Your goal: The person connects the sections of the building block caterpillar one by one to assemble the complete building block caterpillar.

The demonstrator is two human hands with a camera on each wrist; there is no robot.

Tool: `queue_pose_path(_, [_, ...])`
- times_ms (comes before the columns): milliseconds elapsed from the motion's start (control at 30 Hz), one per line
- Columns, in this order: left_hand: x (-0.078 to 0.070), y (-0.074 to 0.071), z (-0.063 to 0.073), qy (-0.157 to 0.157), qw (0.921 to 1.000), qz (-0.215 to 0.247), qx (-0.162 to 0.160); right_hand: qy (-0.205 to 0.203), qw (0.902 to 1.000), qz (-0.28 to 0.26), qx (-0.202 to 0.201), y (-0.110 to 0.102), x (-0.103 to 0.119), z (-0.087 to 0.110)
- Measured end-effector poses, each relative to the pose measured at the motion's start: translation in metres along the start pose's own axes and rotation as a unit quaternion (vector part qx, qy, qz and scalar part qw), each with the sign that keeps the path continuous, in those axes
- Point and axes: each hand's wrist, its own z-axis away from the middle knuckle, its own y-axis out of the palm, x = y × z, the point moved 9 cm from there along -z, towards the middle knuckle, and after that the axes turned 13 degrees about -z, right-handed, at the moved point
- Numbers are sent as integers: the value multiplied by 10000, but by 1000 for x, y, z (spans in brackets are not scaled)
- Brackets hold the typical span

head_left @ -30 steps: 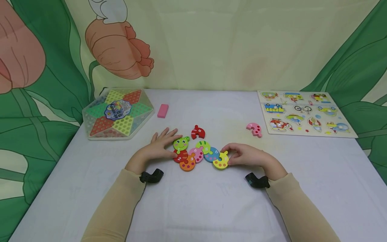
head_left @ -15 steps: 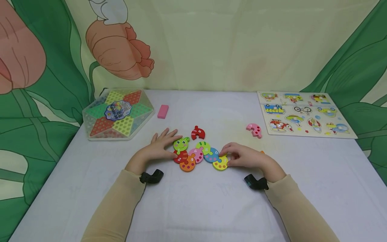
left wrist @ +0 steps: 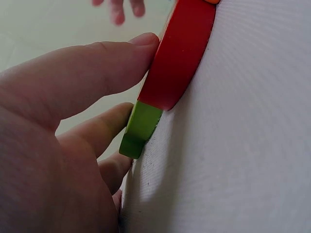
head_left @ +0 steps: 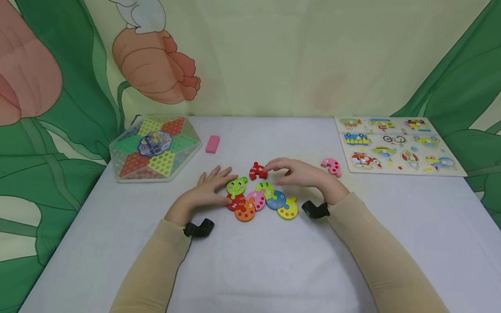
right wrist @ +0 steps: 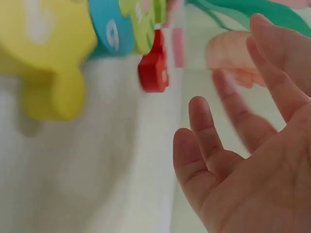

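A number caterpillar puzzle lies on the white table, its joined pieces running from a green smiling head (head_left: 236, 187) through a red 2 piece (head_left: 236, 202), orange, pink, green and blue pieces to a yellow piece (head_left: 288, 209). My left hand (head_left: 205, 191) rests with spread fingers at the left end; in the left wrist view the thumb touches the red piece's top edge (left wrist: 177, 58) and a finger touches the green head (left wrist: 142, 124). My right hand (head_left: 299, 173) hovers with parted fingers, fingertips beside a loose red 8 piece (head_left: 258, 171). In the right wrist view nothing is between its fingers.
A loose pink piece (head_left: 331, 167) lies beyond the right wrist. Further back are a pink block (head_left: 212, 144), a clear hexagonal box (head_left: 155, 148) of patterned triangles at left, and a vehicle picture board (head_left: 401, 148) at right. A printed curtain (head_left: 274, 65) hangs behind.
My right hand has let go of the yellow piece and moved up and left to the loose red 8 piece. The left hand stays at the caterpillar's head end.
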Motion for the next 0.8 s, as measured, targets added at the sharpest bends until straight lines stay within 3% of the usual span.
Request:
queue_pose_path(167, [0,0,0,38,10000,-53,39,305,9982,448,240,0,-6,-31])
queue_pose_path(300, [0,1,1,1,9999,-81,70,547,9961,438,540,5,-13,-46])
queue_pose_path(433, [-3,1,2,9,9999,-75,69,734,9937,314,787,11,-19,-49])
queue_pose_path(567, [-4,0,2,26,10000,-74,19,733,9937,360,770,12,-17,-50])
queue_pose_path(800, [-2,0,1,0,9999,-119,-22,689,9872,1162,849,15,-16,-51])
